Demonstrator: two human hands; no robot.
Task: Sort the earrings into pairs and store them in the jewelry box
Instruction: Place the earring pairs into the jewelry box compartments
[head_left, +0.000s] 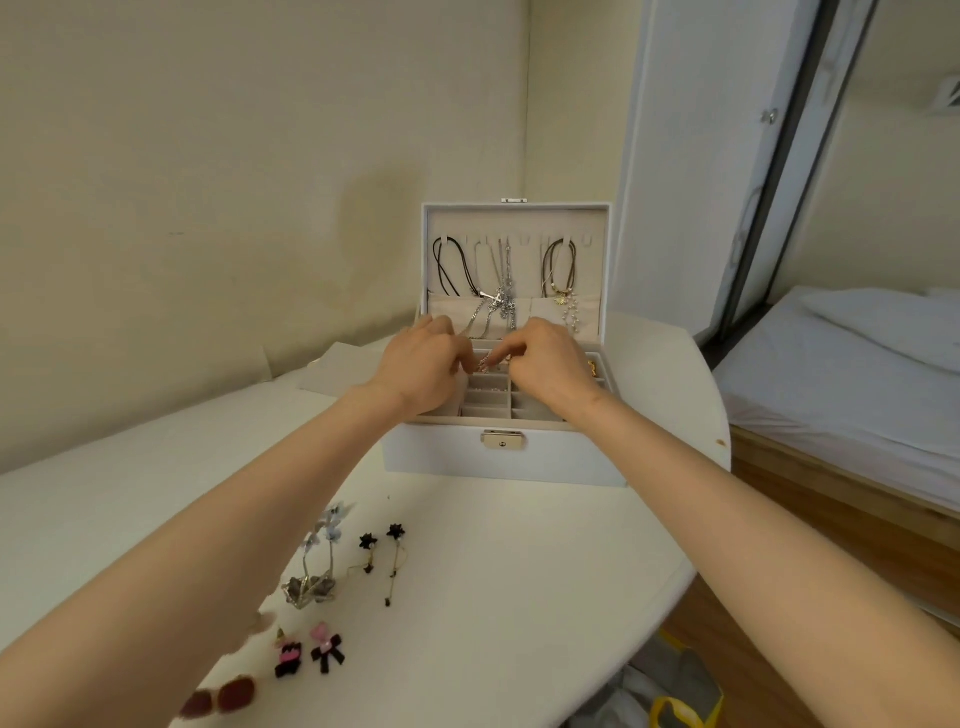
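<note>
white jewelry box (441, 457), pink-black bow earrings (327, 649)

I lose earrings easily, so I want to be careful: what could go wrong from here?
1. The silver earring pinched between left hand and right hand is close to the dangling necklaces; it may snag them.
2. The left forearm hangs over the earring pairs laid out below; drawing back might scatter them.
</note>
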